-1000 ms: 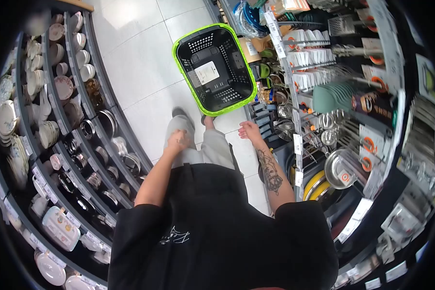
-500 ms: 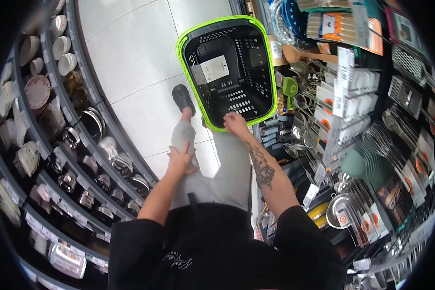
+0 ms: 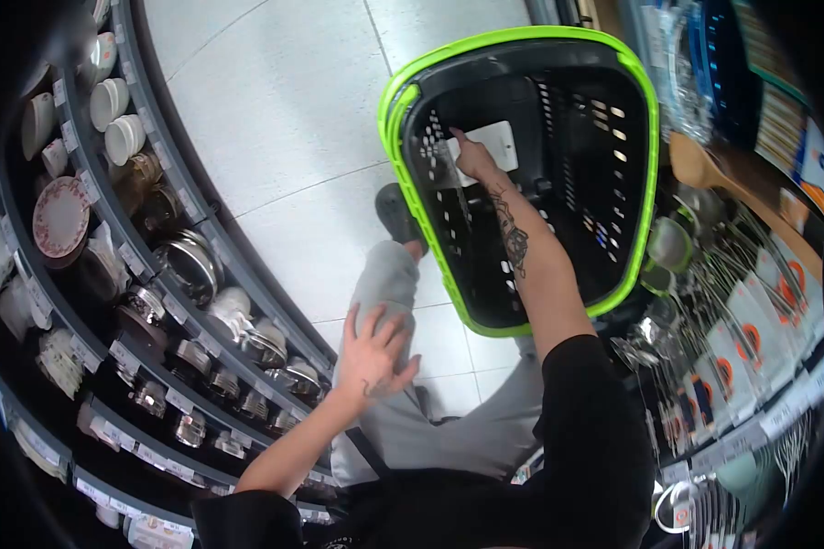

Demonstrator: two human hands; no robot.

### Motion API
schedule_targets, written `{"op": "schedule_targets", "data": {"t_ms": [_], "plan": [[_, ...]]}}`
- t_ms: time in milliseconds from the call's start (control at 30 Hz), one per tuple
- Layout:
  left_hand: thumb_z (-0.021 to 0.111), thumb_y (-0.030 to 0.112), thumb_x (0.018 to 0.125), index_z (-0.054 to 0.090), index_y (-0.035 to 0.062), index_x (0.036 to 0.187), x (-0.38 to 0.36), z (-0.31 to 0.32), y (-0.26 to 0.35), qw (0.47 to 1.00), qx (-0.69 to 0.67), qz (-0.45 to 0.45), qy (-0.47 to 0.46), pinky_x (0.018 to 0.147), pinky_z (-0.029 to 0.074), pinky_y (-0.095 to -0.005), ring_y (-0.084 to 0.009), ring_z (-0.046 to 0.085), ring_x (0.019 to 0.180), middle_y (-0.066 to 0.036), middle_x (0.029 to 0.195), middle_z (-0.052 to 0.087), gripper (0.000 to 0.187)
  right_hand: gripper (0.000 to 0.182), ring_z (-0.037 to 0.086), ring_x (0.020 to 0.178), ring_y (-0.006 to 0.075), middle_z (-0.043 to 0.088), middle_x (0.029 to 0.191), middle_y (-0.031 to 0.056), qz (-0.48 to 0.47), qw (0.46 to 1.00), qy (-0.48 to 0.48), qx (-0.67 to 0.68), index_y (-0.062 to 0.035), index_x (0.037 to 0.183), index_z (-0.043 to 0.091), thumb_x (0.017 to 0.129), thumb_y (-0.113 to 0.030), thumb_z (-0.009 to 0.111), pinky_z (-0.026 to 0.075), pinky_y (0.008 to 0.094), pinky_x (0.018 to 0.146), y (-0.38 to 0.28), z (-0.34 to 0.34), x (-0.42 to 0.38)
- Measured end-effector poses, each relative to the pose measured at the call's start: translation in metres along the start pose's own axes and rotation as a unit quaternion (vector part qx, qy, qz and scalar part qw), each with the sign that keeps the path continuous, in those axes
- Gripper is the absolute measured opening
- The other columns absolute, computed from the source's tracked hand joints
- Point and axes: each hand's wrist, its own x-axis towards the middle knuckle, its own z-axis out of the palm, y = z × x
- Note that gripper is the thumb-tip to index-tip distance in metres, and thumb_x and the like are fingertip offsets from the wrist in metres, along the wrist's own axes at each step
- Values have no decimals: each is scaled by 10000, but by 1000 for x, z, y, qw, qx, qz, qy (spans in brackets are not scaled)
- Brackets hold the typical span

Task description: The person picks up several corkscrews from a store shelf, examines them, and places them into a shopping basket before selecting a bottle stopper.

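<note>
My right hand (image 3: 476,163) reaches down inside the black shopping basket (image 3: 647,174) with the bright green rim. Its curled fingers are at a flat white card (image 3: 500,145) with a small hole, and they appear to grip its left side. One digit sticks out past the card, while the other fingertips are mostly hidden. A clear, greyish part shows just left of the hand. My left hand (image 3: 374,355) rests open, fingers spread, on my grey-trousered leg (image 3: 384,284) near the knee.
Curved shelves on the left hold white bowls (image 3: 110,102), a pink-patterned plate (image 3: 61,217) and metal pots (image 3: 190,263). Kitchen utensils hang close on the right, including a wooden spoon (image 3: 696,165). Pale tiles (image 3: 275,110) cover the aisle floor.
My right hand has moved from the basket's near rim down inside to the white card. The basket appears larger and farther right. My left hand still lies on my leg, fingers spread wider.
</note>
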Motion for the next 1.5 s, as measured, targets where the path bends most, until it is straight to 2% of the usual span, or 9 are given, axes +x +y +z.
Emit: {"op": "schedule_targets", "data": {"t_ms": [333,433,567,700,767,867,1100,1367,1500], "plan": [[699,328,712,682,77,956,2,7,8,1000,-12,-14,-13,1094,233,-557,-282,475,1203,-35,1148,609,350,456,635,921,445,652,897,299,30,995,86,-50,33,970,632,853,-404,570,521,500,826,8,1,-37],[657,328,772,670,67,951,-15,17,10,1000,-25,-10,5,1076,251,-553,-293,466,1202,-51,1145,613,317,238,630,748,454,631,753,275,-42,984,171,-15,36,826,623,842,-201,604,539,509,681,33,6,-113],[621,308,816,650,72,1038,-48,40,11,1000,-23,0,-4,1046,289,-561,-286,454,1218,-64,1149,620,325,74,614,720,449,628,735,240,-122,963,224,83,-14,915,563,876,-61,521,485,517,637,-2,-45,-263],[451,365,957,601,34,1140,-46,24,59,982,-64,-146,-104,949,410,-529,-322,568,1096,-127,1114,644,407,325,672,604,202,655,676,120,-82,939,168,288,-29,1195,412,900,-47,548,528,323,562,-66,-132,-419],[402,404,985,565,25,1187,-36,-5,95,846,-507,-164,-17,926,456,-445,-276,624,1009,-144,1097,648,460,400,673,623,189,662,701,114,-101,918,190,334,-30,1264,361,907,-34,541,532,304,571,-99,-170,-489],[437,355,989,536,37,1208,-28,-105,155,685,-717,-125,-42,884,490,-350,-198,630,992,-118,1082,647,398,464,678,682,161,682,822,121,-159,871,210,414,0,1345,320,929,-14,524,542,272,620,-128,-201,-571],[552,149,959,546,35,1134,-72,-248,236,772,-602,103,-175,812,529,-302,-120,643,879,-48,977,655,208,194,650,695,123,671,840,81,-194,743,334,547,17,1144,498,955,-22,516,507,233,620,-168,-166,-702],[559,107,955,573,8,1119,-140,-245,290,797,-460,235,-313,764,536,-277,-117,637,881,-71,978,666,192,217,628,693,163,661,861,112,-178,477,449,734,16,1108,549,992,-158,494,525,298,669,-204,-44,-786],[542,85,957,568,-16,1131,-183,-229,320,799,-418,270,-339,771,557,-312,-149,648,872,-103,1002,665,203,241,612,682,155,648,865,107,-196,464,502,703,29,1124,568,995,-157,485,521,294,669,-202,-7,-827]]}}
